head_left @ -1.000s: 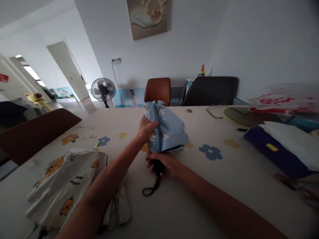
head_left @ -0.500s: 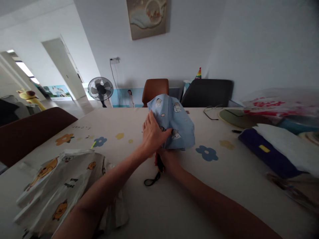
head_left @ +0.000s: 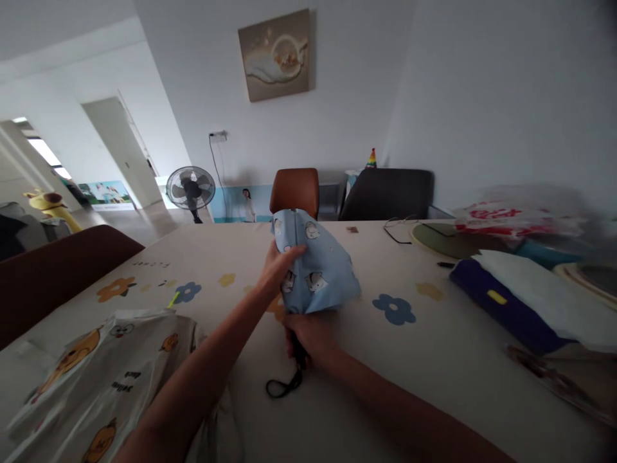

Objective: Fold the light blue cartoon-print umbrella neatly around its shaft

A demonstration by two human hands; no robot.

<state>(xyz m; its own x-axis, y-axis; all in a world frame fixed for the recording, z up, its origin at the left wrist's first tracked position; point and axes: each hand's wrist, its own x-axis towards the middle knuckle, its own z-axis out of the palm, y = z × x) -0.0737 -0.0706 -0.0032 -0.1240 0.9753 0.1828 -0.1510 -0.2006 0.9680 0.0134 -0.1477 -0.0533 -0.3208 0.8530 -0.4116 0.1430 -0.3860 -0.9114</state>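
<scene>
A light blue umbrella (head_left: 322,270) printed with white cartoon animals is folded in, its fabric loose and bulging to the right. My left hand (head_left: 280,267) wraps the canopy from the left, thumb across the fabric and its other fingers hidden behind. Below the canopy, my right hand (head_left: 311,337) is closed round the black handle (head_left: 297,348). A black wrist strap (head_left: 283,387) dangles from the handle's lower end over the table. Beside my left forearm lies a pale cloth or bag (head_left: 120,373) with yellow duck prints.
On the white flower-patterned table (head_left: 380,386), the right side holds a dark purple item (head_left: 501,302), a plastic bag (head_left: 520,212), a green round board (head_left: 434,238) and glasses (head_left: 398,233). Chairs (head_left: 295,193) stand behind the table; a fan (head_left: 191,188) is at the back left.
My left thumb has moved up and across the canopy as the hand closes round it. The umbrella has turned, and its loose fabric now flares right. The camera view has tilted upward.
</scene>
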